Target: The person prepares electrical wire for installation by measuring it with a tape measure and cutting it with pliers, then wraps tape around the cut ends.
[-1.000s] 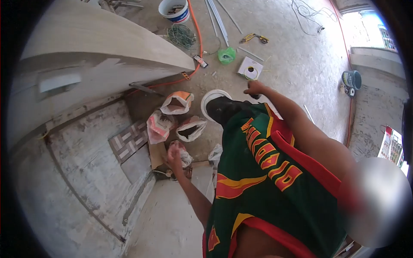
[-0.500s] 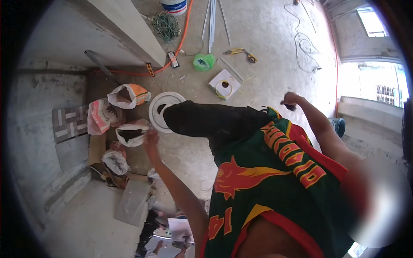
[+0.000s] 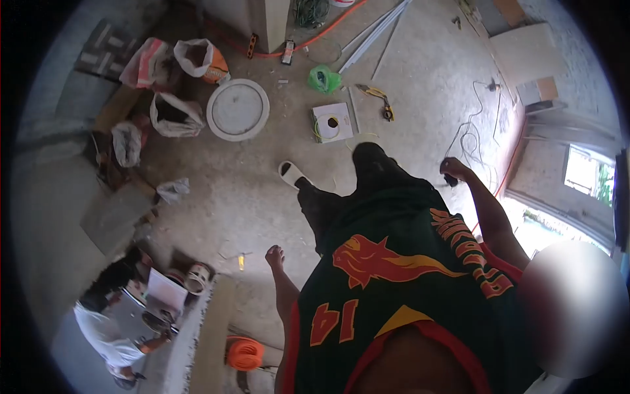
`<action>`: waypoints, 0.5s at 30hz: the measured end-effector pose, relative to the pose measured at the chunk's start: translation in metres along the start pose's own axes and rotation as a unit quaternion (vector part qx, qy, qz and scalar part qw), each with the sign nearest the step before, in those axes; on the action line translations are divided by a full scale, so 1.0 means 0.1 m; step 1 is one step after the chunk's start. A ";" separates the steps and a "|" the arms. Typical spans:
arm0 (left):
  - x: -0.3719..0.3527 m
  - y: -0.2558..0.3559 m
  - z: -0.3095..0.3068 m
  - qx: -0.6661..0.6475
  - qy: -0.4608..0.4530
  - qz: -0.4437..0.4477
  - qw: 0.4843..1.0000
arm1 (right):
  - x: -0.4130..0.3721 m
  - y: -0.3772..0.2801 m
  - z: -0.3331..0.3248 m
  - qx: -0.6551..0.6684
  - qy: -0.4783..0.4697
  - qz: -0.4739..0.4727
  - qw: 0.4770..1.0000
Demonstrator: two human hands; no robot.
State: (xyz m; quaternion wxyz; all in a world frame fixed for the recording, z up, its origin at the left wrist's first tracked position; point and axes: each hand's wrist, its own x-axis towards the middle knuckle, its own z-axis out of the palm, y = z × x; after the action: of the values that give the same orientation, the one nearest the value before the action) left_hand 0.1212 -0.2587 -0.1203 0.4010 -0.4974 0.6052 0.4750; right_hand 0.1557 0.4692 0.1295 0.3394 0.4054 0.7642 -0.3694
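Observation:
My left hand (image 3: 275, 256) hangs beside the jersey, its fingers curled in, and nothing shows in it. Away to my right, my right hand (image 3: 454, 169) is closed around a small dark object (image 3: 450, 180) whose kind I cannot make out. Below me on the floor are a white box (image 3: 341, 134) with a round hole and yellow wire, pliers with yellow handles (image 3: 373, 90), and a green plastic bag (image 3: 324, 79). A round white-rimmed tub or lid (image 3: 238, 136) lies to the left of them. Neither hand touches these things.
Open sacks (image 3: 176, 118) stand by the left wall. An orange hose (image 3: 315, 43) and long metal strips (image 3: 374, 36) cross the floor ahead. Another person in a white shirt (image 3: 108, 331) works at lower left, near an orange coil (image 3: 245, 354). A loose cable (image 3: 469, 134) lies at right.
My view has swung, and the sacks and round white piece now sit farther up and left. My left hand has drawn back from beside a sack towards my body. My right hand remains closed.

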 end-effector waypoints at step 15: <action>-1.67 0.06 3.83 -0.022 -0.131 0.360 0.923 | 3.02 1.58 0.16 -0.296 -0.097 -0.284 0.907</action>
State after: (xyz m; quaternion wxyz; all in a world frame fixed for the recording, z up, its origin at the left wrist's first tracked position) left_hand 0.1506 0.1511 -0.0462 0.2672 -0.1880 0.6750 0.6616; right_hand 0.1634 0.6294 -0.1709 0.3971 0.0144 0.8845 -0.2446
